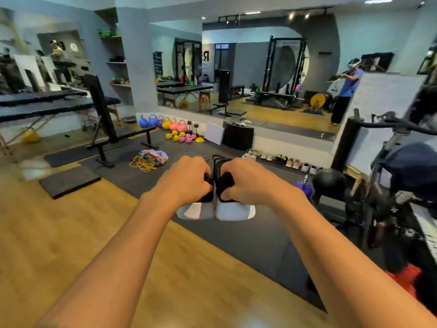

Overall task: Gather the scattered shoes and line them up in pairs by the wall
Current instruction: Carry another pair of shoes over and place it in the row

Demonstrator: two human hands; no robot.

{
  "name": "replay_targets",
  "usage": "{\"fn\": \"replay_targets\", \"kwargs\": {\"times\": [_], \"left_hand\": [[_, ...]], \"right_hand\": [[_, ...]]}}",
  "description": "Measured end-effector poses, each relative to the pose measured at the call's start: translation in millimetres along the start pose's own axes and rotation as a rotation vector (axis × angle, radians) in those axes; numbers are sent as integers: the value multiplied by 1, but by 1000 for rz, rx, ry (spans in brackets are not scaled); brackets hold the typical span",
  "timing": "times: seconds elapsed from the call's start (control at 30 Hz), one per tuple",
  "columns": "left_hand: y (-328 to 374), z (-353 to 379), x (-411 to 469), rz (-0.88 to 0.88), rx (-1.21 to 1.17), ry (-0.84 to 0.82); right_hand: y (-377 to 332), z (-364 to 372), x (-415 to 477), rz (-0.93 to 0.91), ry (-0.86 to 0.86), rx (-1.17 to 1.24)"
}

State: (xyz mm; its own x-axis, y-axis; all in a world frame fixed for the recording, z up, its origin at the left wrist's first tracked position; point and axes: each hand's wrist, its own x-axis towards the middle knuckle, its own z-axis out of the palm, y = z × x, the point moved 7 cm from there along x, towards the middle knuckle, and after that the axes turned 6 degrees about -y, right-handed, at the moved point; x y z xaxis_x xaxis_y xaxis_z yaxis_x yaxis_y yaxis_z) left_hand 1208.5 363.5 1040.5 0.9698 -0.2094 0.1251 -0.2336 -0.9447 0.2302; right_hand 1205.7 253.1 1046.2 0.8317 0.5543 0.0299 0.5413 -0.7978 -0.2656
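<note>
Black shoes (233,211) sit mid-frame above the dark mat (236,242), side by side, pale heels facing you. Your left hand (189,179) grips one by its opening and your right hand (248,181) grips the other. Knuckles cover most of the uppers, fingertips tucked out of sight. Right of centre, a row of shoes (281,160) lines the wall's foot, too small and blurred to count.

A gym: kettlebells (165,123), weight bench (106,119), squat rack (283,67), wall mirror (248,79).
</note>
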Motion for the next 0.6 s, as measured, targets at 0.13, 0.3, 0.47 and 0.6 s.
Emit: {"fn": "replay_targets", "kwargs": {"times": [0.13,0.3,0.47,0.6], "left_hand": [[-9,27,90,89,-44,-50],[-23,49,211,135,-49,-90],[-52,46,332,139,-42,-59],[-82,52,432,133,-42,-48]], "right_hand": [[68,-1,59,91,5,-10],[151,-13,148,136,25,11],[214,-28,255,159,-1,23],[267,-40,342,166,-13,60]]}}
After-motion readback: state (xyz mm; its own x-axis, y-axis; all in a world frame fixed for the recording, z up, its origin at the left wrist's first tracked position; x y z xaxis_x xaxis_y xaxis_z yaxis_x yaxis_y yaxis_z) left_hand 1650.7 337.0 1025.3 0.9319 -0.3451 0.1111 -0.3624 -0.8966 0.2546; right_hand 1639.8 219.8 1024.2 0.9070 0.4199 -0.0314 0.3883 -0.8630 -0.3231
